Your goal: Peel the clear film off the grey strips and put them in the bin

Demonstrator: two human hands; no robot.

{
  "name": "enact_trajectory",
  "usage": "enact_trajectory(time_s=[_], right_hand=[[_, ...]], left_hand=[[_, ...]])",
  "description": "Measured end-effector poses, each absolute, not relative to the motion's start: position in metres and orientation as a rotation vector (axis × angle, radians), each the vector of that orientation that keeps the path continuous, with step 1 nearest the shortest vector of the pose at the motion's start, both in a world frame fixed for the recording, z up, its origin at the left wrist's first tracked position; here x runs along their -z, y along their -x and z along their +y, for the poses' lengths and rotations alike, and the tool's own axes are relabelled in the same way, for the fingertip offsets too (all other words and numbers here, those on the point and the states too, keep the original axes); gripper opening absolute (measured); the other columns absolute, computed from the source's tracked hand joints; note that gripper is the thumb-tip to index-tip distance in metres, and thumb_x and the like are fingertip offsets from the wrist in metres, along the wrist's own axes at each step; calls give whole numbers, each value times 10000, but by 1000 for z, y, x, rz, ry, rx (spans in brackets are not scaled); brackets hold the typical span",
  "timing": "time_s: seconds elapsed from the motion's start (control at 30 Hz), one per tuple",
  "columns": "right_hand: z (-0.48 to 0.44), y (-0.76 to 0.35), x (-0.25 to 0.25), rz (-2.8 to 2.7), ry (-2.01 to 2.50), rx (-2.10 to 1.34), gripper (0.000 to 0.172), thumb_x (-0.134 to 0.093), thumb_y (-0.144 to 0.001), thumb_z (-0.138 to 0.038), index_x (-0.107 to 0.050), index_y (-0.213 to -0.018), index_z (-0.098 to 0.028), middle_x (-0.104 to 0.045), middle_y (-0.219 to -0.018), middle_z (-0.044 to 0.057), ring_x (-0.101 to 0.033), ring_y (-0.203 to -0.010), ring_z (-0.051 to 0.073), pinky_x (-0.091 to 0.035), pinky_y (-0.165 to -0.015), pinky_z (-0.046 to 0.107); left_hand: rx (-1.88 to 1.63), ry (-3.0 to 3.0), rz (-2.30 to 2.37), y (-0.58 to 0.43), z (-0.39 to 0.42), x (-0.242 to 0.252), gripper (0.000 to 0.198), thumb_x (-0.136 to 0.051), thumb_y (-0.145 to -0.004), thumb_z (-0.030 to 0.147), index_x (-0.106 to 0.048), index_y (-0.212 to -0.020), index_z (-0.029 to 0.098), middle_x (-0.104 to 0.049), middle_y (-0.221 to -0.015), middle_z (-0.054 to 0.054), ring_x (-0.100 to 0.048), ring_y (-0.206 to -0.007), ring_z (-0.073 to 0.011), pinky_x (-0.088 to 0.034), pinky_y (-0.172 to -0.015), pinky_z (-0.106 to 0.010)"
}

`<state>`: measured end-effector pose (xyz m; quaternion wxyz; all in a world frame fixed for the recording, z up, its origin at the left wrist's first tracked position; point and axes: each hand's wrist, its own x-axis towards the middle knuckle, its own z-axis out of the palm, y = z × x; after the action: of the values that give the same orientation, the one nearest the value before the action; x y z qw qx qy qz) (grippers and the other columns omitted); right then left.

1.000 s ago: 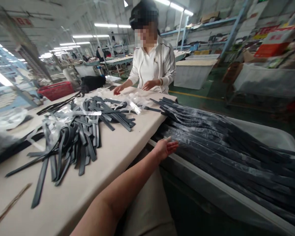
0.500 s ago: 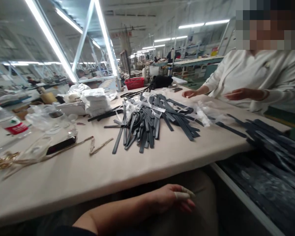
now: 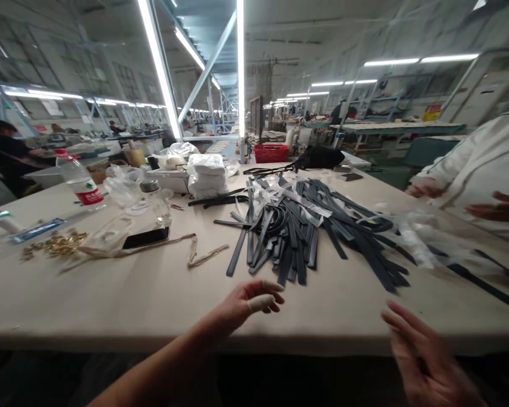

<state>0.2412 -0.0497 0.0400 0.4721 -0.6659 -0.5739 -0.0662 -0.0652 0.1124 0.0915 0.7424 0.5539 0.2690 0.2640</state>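
The left hand (image 3: pixel 246 302) hangs over the tabletop (image 3: pixel 110 299), its grip loosely curled and empty, just short of the dark straps (image 3: pixel 297 232) piled mid-table. The right hand (image 3: pixel 428 362) is spread wide and empty. The straps look light, flat and limp, probably best pinched near 1 end.

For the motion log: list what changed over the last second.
The left hand drew back from the bin of straps on the right, dipped below the table edge, and now hovers empty near the strap pile. The right hand came into view, open. Nothing taken; the pile lies unchanged.
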Motion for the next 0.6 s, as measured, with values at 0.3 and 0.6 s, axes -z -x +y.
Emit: enact_trajectory(time_s=[0.3, 0.6], right_hand=[[86, -208, -16, -1571, 1660, -208, 264, -501, -925, -314, -679, -1096, -223, -664, -1215, 90, -631, -1135, 248, -509, -1038, 453], [75, -203, -21, -1478, 1627, -365, 255, -464, -971, -341, -661, -1087, -228, -667, -1175, 85, -626, -1119, 227, -501, -1029, 407]], left_hand=[[-889, -1527, 949, 70, 248, -103, 268, -697, -804, 329, -726, -1025, 180, -728, -1008, -101, -663, -888, -204, -498, -746, -248], [-851, -1979, 1346, -22, 390, -84, 479, -723, -801, 252, -593, -1254, 167, -480, -1457, -151, -362, -1401, -304, -261, -1153, -367]])
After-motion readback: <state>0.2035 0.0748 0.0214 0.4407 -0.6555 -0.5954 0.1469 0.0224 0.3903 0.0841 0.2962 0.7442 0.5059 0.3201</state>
